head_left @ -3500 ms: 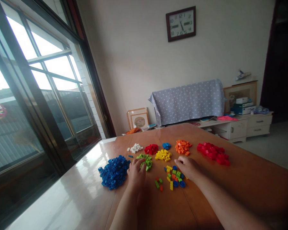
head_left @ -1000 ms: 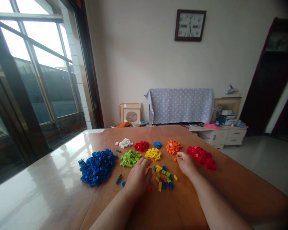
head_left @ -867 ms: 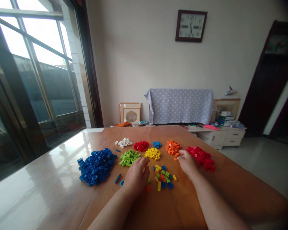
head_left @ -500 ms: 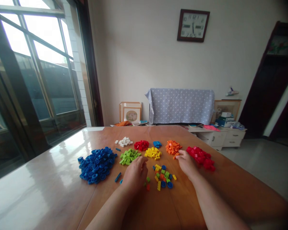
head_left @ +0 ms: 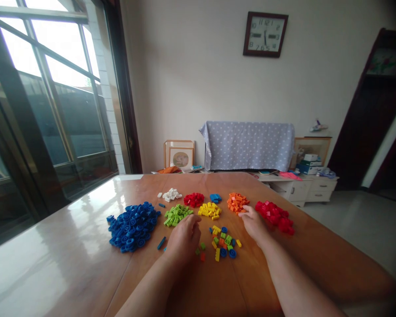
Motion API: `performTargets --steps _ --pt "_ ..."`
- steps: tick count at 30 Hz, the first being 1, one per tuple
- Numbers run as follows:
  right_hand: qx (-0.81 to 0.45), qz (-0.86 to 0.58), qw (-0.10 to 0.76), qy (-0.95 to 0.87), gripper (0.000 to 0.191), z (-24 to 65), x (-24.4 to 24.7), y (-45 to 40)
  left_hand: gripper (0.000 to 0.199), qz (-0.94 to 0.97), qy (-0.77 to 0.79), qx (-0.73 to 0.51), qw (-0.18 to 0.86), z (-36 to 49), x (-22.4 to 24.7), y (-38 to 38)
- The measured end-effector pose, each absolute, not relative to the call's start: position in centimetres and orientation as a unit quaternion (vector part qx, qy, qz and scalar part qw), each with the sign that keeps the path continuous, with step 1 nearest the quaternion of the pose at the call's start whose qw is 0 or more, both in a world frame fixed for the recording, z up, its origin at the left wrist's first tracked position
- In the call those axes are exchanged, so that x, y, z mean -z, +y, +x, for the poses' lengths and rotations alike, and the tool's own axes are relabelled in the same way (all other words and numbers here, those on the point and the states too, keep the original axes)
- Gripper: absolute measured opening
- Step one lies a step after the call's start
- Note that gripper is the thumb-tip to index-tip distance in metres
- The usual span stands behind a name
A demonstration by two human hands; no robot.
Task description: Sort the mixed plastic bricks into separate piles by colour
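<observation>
My right hand (head_left: 254, 223) is at the near edge of a pile of orange building bricks (head_left: 236, 201), its thumb and forefinger pinched on an orange brick. My left hand (head_left: 184, 235) is held with curled fingers just in front of the lime green bricks (head_left: 177, 215); its palm side is hidden, so I cannot see what is in it. Between the hands lies a mixed group with blue round pieces (head_left: 232, 253), a yellow brick (head_left: 217, 254) and green bricks (head_left: 228, 240). A yellow pile (head_left: 210, 211) sits behind them.
On the wooden table (head_left: 82, 281) are a large blue pile (head_left: 133, 226), white bricks (head_left: 172, 194), small red bricks (head_left: 194, 200), light blue bricks (head_left: 215, 198) and a bigger red pile (head_left: 275, 217). A low white cabinet (head_left: 317, 190) stands beyond the table.
My right fingertips have moved slightly left and closed in on the near edge of the orange pile. My left hand is almost where it was, still curled.
</observation>
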State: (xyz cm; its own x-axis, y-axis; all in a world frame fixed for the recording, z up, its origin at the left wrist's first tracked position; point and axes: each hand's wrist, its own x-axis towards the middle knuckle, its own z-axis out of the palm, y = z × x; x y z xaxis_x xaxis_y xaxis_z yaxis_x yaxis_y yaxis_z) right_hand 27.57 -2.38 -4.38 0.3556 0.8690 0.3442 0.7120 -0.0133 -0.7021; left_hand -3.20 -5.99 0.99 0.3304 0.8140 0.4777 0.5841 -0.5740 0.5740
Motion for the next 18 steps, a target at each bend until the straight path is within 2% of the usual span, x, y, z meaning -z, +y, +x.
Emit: performTargets --steps 3,11,18 --pt "-0.107 -0.710 0.442 -0.538 0.039 27.3 4.2 -2.5 0.023 0.806 0.445 -0.356 0.158 -3.2 -1.3 -6.2" --pt "-0.115 -0.718 0.408 -0.552 0.027 27.0 3.7 -2.9 0.031 0.839 0.439 -0.260 0.188 -4.1 -1.9 -7.1" --pt "-0.116 -0.712 0.400 -0.566 0.022 26.9 3.8 -3.0 0.025 0.857 0.425 -0.214 0.195 -4.6 -1.8 -7.6"
